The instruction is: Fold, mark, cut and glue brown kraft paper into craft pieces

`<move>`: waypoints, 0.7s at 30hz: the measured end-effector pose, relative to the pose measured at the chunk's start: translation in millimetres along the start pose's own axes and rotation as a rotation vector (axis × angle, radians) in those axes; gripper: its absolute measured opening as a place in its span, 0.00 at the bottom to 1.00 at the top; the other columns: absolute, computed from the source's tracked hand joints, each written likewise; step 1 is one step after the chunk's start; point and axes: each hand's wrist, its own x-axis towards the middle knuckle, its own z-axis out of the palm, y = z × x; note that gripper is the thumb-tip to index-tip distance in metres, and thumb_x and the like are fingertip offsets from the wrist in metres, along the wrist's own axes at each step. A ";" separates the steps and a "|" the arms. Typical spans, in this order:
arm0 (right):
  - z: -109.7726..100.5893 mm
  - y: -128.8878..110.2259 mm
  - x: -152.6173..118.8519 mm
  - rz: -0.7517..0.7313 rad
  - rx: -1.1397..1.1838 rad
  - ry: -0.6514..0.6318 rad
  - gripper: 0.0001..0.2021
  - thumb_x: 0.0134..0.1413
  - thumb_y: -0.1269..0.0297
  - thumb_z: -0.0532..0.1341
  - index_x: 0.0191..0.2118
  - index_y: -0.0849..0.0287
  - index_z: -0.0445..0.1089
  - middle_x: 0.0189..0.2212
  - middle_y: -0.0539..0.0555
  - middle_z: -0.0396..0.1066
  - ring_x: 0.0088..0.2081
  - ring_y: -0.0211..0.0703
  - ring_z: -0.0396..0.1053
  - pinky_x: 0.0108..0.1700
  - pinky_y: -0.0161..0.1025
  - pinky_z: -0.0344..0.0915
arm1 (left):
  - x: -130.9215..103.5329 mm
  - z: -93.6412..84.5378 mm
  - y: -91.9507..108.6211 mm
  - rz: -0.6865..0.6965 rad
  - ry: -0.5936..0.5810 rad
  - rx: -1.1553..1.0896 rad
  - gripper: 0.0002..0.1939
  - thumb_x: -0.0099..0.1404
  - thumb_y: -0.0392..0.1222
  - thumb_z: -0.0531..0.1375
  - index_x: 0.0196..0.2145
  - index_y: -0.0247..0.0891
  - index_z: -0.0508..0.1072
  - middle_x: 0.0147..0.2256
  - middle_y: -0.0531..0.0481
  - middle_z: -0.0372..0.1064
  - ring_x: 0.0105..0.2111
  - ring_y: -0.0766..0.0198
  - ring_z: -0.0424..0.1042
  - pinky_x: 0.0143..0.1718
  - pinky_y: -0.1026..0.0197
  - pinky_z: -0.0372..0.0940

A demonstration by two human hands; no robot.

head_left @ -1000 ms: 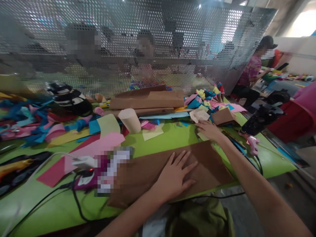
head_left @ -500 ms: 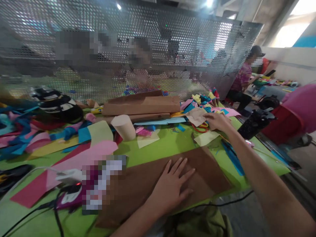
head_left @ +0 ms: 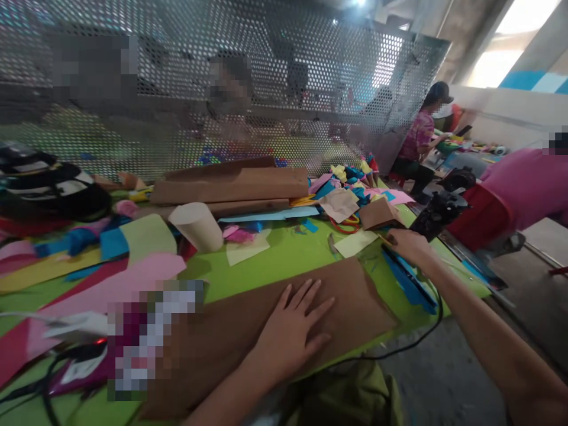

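Observation:
My left hand (head_left: 290,325) lies flat with fingers spread on a long brown sheet (head_left: 350,296), pressing it to the green table. My right hand (head_left: 410,245) is at the table's right side, fingers curled together beside blue strips (head_left: 406,278). A small yellowish tip shows at its fingertips, but the thing in the grip is mostly hidden. A black cable (head_left: 439,307) loops up from the table's front edge towards this hand. Just behind it is a small brown folded piece (head_left: 379,213). A pale yellow scrap (head_left: 355,244) lies to its left.
A cream roll (head_left: 196,228) stands before stacked brown sheets (head_left: 231,186). Coloured strips and a purple power strip (head_left: 84,370) fill the left. A perforated metal screen (head_left: 177,130) rises behind. A black device (head_left: 437,213) is at the right edge; co-workers sit beyond.
My right hand has left the scraps at the back and come nearer, to the blue strips. The brown folded piece now shows where it was. My left hand stays flat. The view has shifted right.

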 end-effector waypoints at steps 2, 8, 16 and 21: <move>2.9 -2.9 -2.3 -0.006 -0.012 0.014 0.14 0.57 0.65 0.60 0.48 0.55 0.75 0.43 0.59 0.80 0.42 0.56 0.77 0.36 0.41 0.65 | 0.8 -1.2 0.6 -0.004 -0.007 0.000 0.33 0.72 0.63 0.51 0.71 0.59 0.53 0.74 0.45 0.39 0.72 0.45 0.46 0.68 0.33 0.43; -16.0 -7.4 -23.2 -0.002 0.012 0.134 0.26 0.60 0.68 0.55 0.64 0.50 0.66 0.51 0.61 0.74 0.41 0.56 0.76 0.38 0.45 0.66 | 2.2 -6.4 4.9 -0.026 -0.041 -0.002 0.32 0.72 0.62 0.53 0.70 0.57 0.55 0.74 0.45 0.39 0.72 0.45 0.45 0.69 0.32 0.43; -19.4 -24.2 -81.4 -0.131 1.143 0.291 0.17 0.56 0.61 0.63 0.52 0.51 0.67 0.37 0.53 0.73 0.39 0.50 0.75 0.42 0.45 0.72 | 5.5 -16.1 8.7 -0.051 -0.070 -0.013 0.33 0.70 0.63 0.56 0.68 0.56 0.59 0.74 0.45 0.42 0.72 0.45 0.47 0.68 0.34 0.45; 7.0 -69.1 -90.3 -0.135 1.505 0.186 0.12 0.60 0.54 0.64 0.45 0.50 0.66 0.34 0.49 0.71 0.34 0.45 0.75 0.43 0.45 0.73 | 10.1 -17.4 12.8 -0.082 -0.034 -0.048 0.32 0.67 0.65 0.58 0.65 0.53 0.65 0.72 0.44 0.48 0.70 0.43 0.52 0.68 0.34 0.46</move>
